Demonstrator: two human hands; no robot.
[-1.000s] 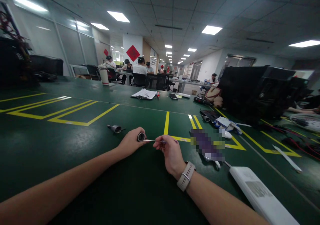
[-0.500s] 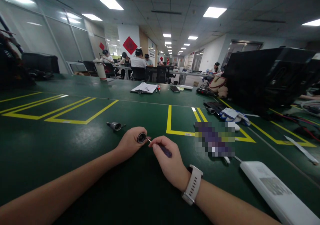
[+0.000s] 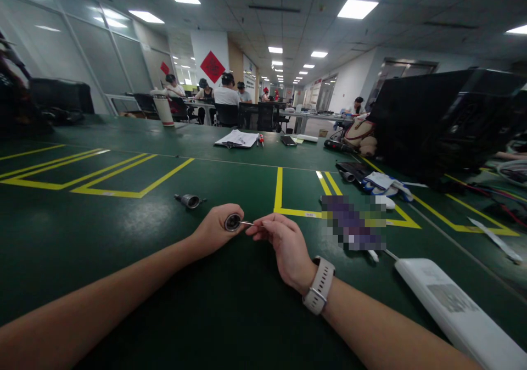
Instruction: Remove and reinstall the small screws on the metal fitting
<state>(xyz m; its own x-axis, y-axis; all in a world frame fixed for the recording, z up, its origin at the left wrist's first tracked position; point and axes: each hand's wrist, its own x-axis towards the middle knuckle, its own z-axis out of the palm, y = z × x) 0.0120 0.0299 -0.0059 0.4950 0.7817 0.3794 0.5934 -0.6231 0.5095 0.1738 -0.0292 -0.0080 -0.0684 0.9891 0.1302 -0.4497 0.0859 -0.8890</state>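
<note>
My left hand (image 3: 216, 228) is wrapped round a round metal part (image 3: 233, 222), its hollow end turned up toward the camera. My right hand (image 3: 284, 244) pinches a thin metal rod (image 3: 247, 223) between thumb and fingers. The rod reaches left to the rim of the metal part; whether its tip is inside cannot be made out. The rod's other end is hidden by the fingers. Just beyond my left hand, a second metal part (image 3: 190, 201) with a hollow cup lies on the green table (image 3: 173, 315).
Right of my hands are a white power strip (image 3: 448, 298), a blurred purple object (image 3: 349, 224), gloves (image 3: 387, 184) and a large black case (image 3: 436, 123). Farther back stand papers (image 3: 237, 138), a phone (image 3: 288, 140) and a cup (image 3: 163, 110). People sit at distant desks.
My right hand has turned and its fingers have risen slightly, so the rod lies nearly level. The dark handle seen earlier under my right fingers is now hidden. The view has shifted slightly.
</note>
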